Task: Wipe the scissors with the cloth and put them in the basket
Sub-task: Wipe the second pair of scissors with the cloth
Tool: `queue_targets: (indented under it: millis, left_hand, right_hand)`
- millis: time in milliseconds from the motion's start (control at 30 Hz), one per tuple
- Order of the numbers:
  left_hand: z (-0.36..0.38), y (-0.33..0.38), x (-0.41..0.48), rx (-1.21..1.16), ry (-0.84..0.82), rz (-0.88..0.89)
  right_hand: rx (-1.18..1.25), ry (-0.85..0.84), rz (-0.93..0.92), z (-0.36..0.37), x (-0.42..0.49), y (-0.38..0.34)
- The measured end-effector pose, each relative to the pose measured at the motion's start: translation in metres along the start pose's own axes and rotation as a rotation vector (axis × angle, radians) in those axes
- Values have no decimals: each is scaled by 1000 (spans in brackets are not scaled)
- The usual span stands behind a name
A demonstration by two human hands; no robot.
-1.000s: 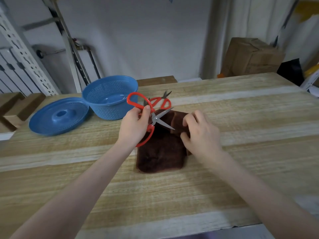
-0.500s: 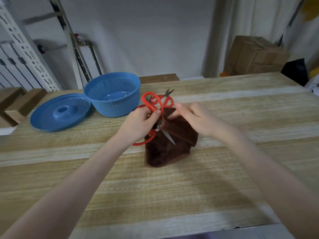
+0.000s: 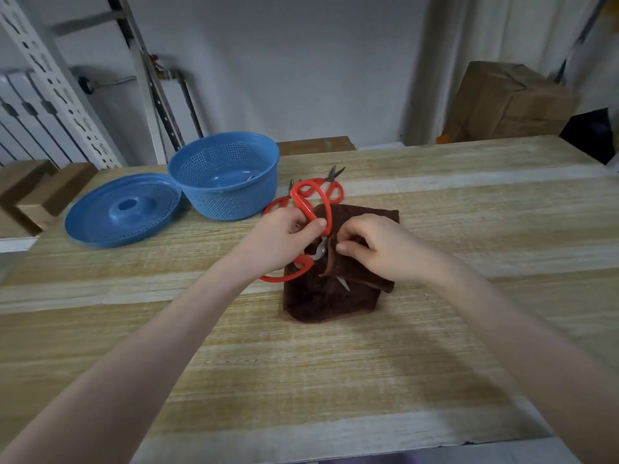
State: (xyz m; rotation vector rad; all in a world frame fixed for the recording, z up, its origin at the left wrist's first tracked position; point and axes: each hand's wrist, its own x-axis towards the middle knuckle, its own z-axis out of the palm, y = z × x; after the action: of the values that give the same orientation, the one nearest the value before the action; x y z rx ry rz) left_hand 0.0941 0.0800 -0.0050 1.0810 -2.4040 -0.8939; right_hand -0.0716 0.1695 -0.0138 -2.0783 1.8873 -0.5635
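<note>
My left hand point(image 3: 281, 241) grips the red handles of a pair of scissors point(image 3: 310, 209) over a dark brown cloth point(image 3: 330, 301) on the wooden table point(image 3: 335, 363). My right hand point(image 3: 375, 244) pinches a folded flap of the cloth over the blades; only a blade tip shows below the fold. Two more red-handled scissors point(image 3: 330, 189) lie on the table just behind the cloth. The blue perforated basket point(image 3: 224, 177) stands at the back left, with something pale inside it.
A blue round lid point(image 3: 122, 209) lies left of the basket. Wooden blocks point(image 3: 43, 189) sit beyond the table's left edge, a cardboard box point(image 3: 502, 102) and a black object point(image 3: 593, 132) beyond the far right. Metal racking point(image 3: 53, 82) stands at the back left.
My right hand lifted a flap of the cloth and folded it over the scissor blades, which lay bare a second ago. My left hand kept its grip on the handles.
</note>
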Motion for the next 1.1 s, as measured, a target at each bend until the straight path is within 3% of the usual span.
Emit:
queue_targets:
  millis: [233, 400, 567, 800, 967, 1100]
  left_hand:
    - [-1, 1, -3, 16, -32, 6]
    - [-2, 4, 2, 104, -1, 39]
    - [0, 3, 2, 43, -13, 7]
    - [9, -1, -1, 29, -72, -14]
    - [7, 2, 3, 39, 7, -8]
    - [8, -1, 3, 72, 28, -28]
  right_hand:
    - [-46, -134, 49, -7, -4, 1]
    - [-15, -63, 8, -4, 1, -8]
    - [35, 81, -33, 6, -4, -7]
    - [209, -104, 39, 7, -11, 11]
    - [88, 159, 12, 15, -7, 8]
    - [107, 228, 35, 23, -4, 8]
